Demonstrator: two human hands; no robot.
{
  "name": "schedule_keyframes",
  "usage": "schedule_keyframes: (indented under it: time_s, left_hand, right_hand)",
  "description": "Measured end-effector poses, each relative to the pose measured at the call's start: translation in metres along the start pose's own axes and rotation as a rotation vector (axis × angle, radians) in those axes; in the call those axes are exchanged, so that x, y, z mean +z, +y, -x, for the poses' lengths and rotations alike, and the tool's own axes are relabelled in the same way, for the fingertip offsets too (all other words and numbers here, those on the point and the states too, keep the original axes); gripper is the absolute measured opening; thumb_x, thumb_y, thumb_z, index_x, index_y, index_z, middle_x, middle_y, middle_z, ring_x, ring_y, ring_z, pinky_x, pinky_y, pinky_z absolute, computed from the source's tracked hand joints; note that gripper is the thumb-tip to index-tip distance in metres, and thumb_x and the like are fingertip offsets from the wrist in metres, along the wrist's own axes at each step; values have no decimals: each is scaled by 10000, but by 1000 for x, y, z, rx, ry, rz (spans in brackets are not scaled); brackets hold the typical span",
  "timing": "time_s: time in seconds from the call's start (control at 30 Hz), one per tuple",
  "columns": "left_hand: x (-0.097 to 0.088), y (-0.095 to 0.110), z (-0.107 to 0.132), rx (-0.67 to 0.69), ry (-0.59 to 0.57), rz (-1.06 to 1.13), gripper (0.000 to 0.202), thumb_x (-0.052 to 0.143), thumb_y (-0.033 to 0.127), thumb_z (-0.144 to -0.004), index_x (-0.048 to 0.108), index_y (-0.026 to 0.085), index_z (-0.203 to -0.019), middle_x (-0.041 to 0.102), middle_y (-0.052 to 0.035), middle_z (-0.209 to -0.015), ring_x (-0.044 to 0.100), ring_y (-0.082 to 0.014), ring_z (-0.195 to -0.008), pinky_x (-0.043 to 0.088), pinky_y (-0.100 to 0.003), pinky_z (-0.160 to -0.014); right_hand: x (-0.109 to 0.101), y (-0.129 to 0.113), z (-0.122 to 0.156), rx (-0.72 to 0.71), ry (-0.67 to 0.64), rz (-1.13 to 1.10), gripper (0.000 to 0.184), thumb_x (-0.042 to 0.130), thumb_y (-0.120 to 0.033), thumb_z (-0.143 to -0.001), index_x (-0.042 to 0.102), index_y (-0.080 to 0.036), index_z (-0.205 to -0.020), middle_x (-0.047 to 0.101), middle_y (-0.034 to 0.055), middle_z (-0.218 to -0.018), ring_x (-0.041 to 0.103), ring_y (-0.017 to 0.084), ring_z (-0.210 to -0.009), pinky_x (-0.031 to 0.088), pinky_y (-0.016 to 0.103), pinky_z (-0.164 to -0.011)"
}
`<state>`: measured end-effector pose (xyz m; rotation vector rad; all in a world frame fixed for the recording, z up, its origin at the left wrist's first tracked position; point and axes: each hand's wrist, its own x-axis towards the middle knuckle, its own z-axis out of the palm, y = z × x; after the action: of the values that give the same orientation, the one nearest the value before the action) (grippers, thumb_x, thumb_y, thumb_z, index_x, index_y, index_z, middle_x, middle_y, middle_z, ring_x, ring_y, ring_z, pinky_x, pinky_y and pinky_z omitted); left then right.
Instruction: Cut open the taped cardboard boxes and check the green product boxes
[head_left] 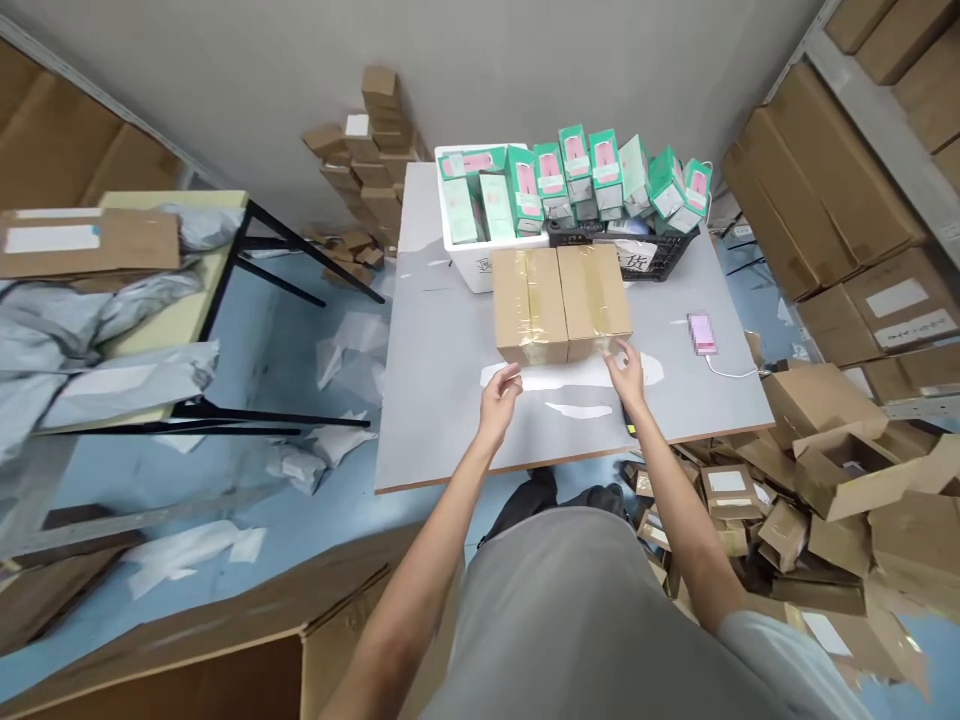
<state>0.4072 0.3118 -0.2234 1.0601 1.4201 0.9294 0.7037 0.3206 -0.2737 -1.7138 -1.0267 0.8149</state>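
Two small cardboard boxes (pixel 527 325) sealed with clear tape stand side by side on the grey table (pixel 435 400). My left hand (pixel 500 398) hovers just in front of the left box's near corner, fingers loosely bent and apart, holding nothing. Close to the front of the right box, my right hand (pixel 627 378) has its fingers apart; whether the fingertips touch the cardboard I cannot tell. White paper scraps (pixel 577 411) lie on the table between and around the hands. Beside my right wrist is a dark object with a yellow part (pixel 630 428), partly hidden.
Behind the boxes stand a white bin (pixel 469 262) and a black crate (pixel 667 262), both holding green-and-pink cartons (pixel 551 178). A phone (pixel 702 333) with a cable lies at right. Cardboard heaps (pixel 787 530) cover the floor right; a side table (pixel 217 215) bears grey parcels.
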Motion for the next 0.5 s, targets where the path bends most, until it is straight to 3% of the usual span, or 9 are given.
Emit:
schedule_keyframes:
  time_s: [0.1,0.23,0.37,0.5]
  left_hand:
    - [-3,13,-29,80,-54,-37,452,637,227,-1017,676,186,-1466,658,-156,-1635,587,-318,-1545,432,-538,-1346]
    - [36,22,-61,190,-195,-103,478,686,221,-987,719,206,-1464,638,-131,-1675,506,-315,-1633,314,-518,-1426]
    - [95,17,-78,214,-342,-258,575,732,242,-952,689,183,-1522,613,-182,-1690,463,-394,-1667,261,-602,-1440]
    - [130,7,-82,173,-342,-286,674,774,243,-925,630,137,-1575,491,-247,-1773,336,-442,-1737,200,-620,-1448]
  right_hand:
    - [31,-9,-23,-20,29,257,799,746,-640,-934,632,-159,-1562,448,264,-1760,330,415,-1696,301,621,-1387]
    - [43,-9,-56,17,74,414,911,745,-641,-932,538,-115,-1648,272,291,-1858,161,471,-1746,217,696,-1390]
    - [36,-2,-80,109,115,373,1043,715,-718,-913,457,-81,-1697,325,323,-1828,236,480,-1721,243,690,-1383]
    - [20,8,-92,130,83,323,1154,750,-751,-873,433,4,-1686,463,369,-1722,413,440,-1645,363,578,-1350]
